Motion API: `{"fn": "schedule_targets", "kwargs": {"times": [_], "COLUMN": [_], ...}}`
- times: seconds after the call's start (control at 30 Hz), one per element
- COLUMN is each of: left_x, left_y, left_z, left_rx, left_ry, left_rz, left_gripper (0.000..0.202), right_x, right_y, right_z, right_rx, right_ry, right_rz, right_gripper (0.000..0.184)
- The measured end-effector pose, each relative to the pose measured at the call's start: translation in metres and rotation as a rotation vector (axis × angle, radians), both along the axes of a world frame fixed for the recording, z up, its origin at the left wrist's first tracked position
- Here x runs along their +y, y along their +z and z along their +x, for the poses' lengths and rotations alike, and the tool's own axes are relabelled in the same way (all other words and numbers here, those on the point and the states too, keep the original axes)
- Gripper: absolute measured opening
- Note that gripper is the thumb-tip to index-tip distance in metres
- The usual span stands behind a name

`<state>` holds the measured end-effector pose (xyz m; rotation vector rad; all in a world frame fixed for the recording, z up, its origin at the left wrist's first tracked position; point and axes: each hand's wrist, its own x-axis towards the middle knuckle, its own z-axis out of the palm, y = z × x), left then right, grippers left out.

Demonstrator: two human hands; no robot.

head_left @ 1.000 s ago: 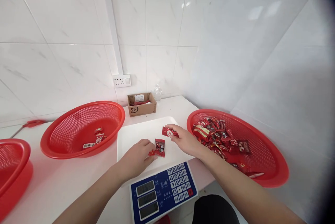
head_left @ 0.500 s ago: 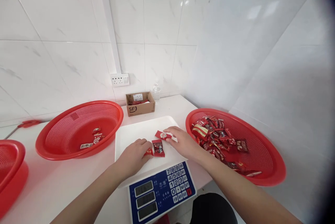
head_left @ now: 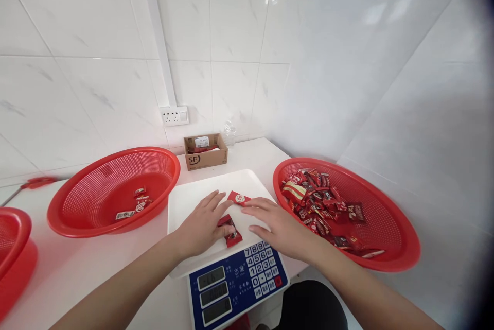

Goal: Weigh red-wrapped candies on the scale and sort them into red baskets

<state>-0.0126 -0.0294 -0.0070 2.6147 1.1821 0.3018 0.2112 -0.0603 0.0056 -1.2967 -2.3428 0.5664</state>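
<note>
On the white weighing tray (head_left: pixel 189 191) of a counter scale lie small red snack packets. My left hand (head_left: pixel 203 224) is open over the tray, fingers spread, its thumb touching a dark red packet (head_left: pixel 233 238) near the front edge. Whether another packet lies under that palm is hidden. My right hand (head_left: pixel 276 224) is open too, fingers stretched to the left. Its fingertips are at the edge of a bright red packet (head_left: pixel 238 198) with a white round print, which lies flat farther back.
The scale's blue keypad panel (head_left: pixel 241 271) faces me. At right stands a red basket (head_left: pixel 389 211) with many packets; at left, another red basket (head_left: pixel 96 186) holds several. A third basket (head_left: pixel 15 237) is cut off at far left. Behind are a cardboard box (head_left: pixel 208 159) and a clear bottle (head_left: pixel 229 133).
My left hand has spread its fingers and moved farther back on the tray. The dark packet has shifted toward the front and tilted. My right hand has drawn slightly back, its fingers opening.
</note>
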Motion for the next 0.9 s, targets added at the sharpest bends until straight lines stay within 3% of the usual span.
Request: {"fn": "schedule_targets", "kwargs": {"times": [0.2,0.33,0.5,0.63,0.9], "left_x": [0.009,0.021,0.028,0.028,0.037], "left_y": [0.006,0.005,-0.002,-0.003,0.01], "left_z": [0.022,0.035,0.045,0.044,0.016], "left_rx": [0.116,0.176,0.208,0.242,0.266], "left_ry": [-0.258,-0.314,-0.158,-0.016,0.082], "left_rz": [-0.07,-0.068,-0.121,-0.094,-0.098], "left_gripper": [0.073,0.076,0.076,0.078,0.056], "right_x": [-0.006,-0.01,-0.015,-0.017,-0.007], "right_y": [-0.009,-0.021,-0.034,-0.038,-0.057], "right_z": [0.065,0.114,0.165,0.18,0.186], "right_rx": [-0.023,-0.112,-0.35,-0.403,-0.394], "right_ry": [-0.337,-0.528,-0.54,-0.488,-0.485], "right_rz": [-0.007,-0.108,-0.351,-0.543,-0.579], "right_gripper": [0.038,0.042,0.054,0.061,0.073]}}
